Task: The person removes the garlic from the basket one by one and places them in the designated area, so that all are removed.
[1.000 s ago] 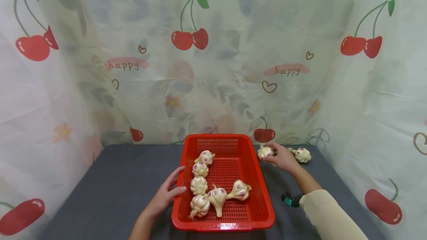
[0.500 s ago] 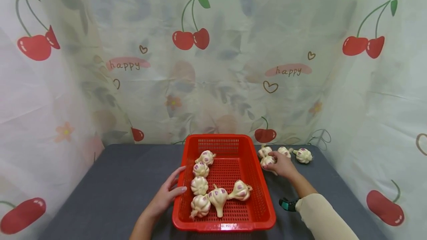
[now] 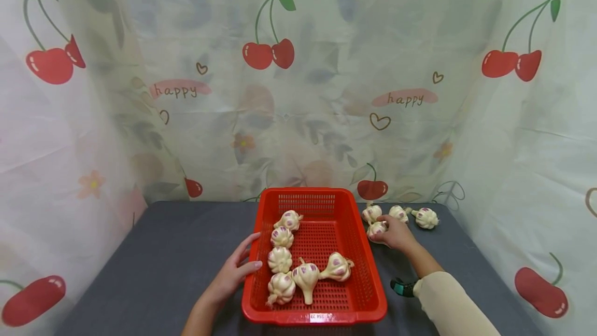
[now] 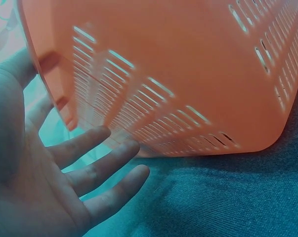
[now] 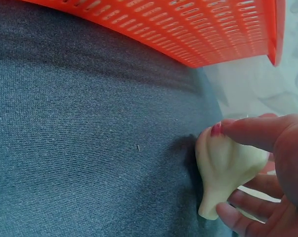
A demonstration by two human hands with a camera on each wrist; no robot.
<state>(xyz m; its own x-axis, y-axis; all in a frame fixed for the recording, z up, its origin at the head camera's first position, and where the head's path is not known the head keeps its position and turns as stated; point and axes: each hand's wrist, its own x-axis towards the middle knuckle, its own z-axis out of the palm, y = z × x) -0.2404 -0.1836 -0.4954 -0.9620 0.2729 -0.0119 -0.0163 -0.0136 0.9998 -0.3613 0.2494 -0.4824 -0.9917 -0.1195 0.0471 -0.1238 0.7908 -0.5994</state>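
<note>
A red slotted plastic basket (image 3: 275,317) stands on the dark grey table and holds several garlic bulbs, most of them in its left half. My left hand (image 3: 229,272) rests at the basket's left rim, thumb and index finger over the edge. In the left wrist view, its other fingers (image 4: 102,168) extend loosely outside the slotted wall. Right of the basket, my right hand (image 3: 397,235) holds a garlic bulb (image 5: 223,160) low at the table surface. In the right wrist view, the thumb lies across its top and the fingers are round its far side, partly hidden.
Just behind the held bulb lies another garlic bulb (image 3: 371,213). Two more, a nearer garlic bulb (image 3: 398,213) and an outer garlic bulb (image 3: 426,218), lie towards the table's back right edge. A cherry-printed curtain (image 3: 298,134) surrounds the table (image 3: 186,253) behind and at the sides.
My right hand has left the bulb at the back, beside the basket, and come slightly nearer with a garlic bulb in front of it. The left hand and basket have stayed put.
</note>
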